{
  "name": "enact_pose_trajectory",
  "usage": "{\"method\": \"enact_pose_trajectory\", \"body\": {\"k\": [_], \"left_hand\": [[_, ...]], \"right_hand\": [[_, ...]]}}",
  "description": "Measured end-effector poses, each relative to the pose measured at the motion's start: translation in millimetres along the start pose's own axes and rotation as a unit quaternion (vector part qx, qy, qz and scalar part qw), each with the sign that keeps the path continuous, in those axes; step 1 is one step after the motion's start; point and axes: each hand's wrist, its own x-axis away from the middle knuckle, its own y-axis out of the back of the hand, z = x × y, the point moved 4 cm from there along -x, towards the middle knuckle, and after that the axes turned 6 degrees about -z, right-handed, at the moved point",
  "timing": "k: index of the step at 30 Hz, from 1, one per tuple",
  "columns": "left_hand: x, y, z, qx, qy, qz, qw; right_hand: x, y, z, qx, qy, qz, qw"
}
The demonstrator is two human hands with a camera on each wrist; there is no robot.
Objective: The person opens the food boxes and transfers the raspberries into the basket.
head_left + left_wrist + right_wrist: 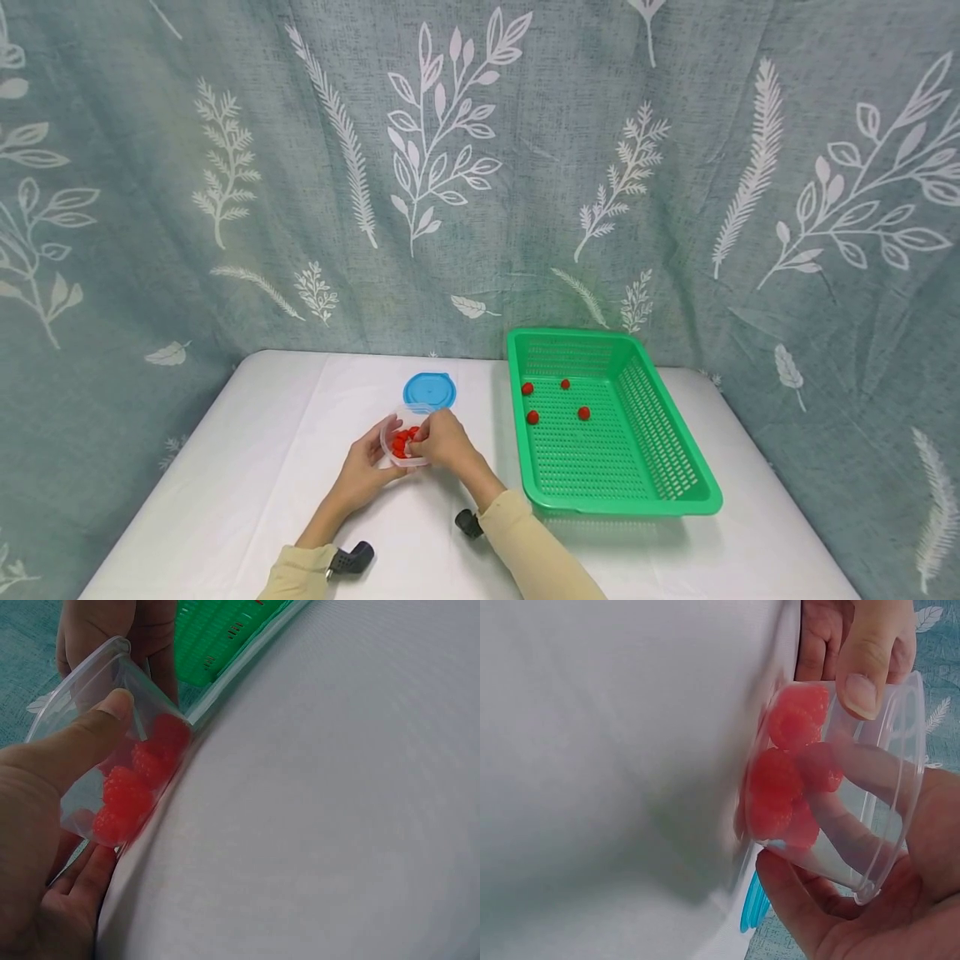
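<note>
A clear plastic container (838, 874) with several red raspberries (126, 791) in its bottom stands on the white table. My left hand (363, 477) grips it from the left, thumb on the near wall and fingers around the far side and base. From the right, my right hand (447, 442) reaches into the mouth. In the right wrist view, its thumb and forefinger are inside and pinch one raspberry (822, 766) above the others. The remaining fingers of that hand stay outside, against the container's wall.
A round blue lid (430, 390) lies just behind the container. On the right stands a green plastic basket (626, 506) with perforated walls, holding several scattered raspberries (584, 413). A patterned grey-green curtain (465, 283) hangs behind the white-covered table (270, 450).
</note>
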Motion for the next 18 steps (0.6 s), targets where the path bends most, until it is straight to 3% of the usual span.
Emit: {"method": "enact_pose_trajectory", "body": {"k": [6,13,18], "left_hand": [[-4.2,0.6,17.6,0.002,0.011,0.002,0.9999],[-5.2,-1.4,18.4,-0.015,0.018,-0.006,0.9997],[-4.8,-1.3,16.8,-0.011,0.014,-0.008,0.9998]], "right_hand": [[2.5,2.5,-0.6,-0.004,0.008,-0.018,0.9998],[8.0,6.3,1.9,0.012,0.021,-0.071,0.9972],[14.1,12.2,7.0,0.004,0.050,-0.136,0.9895]]}}
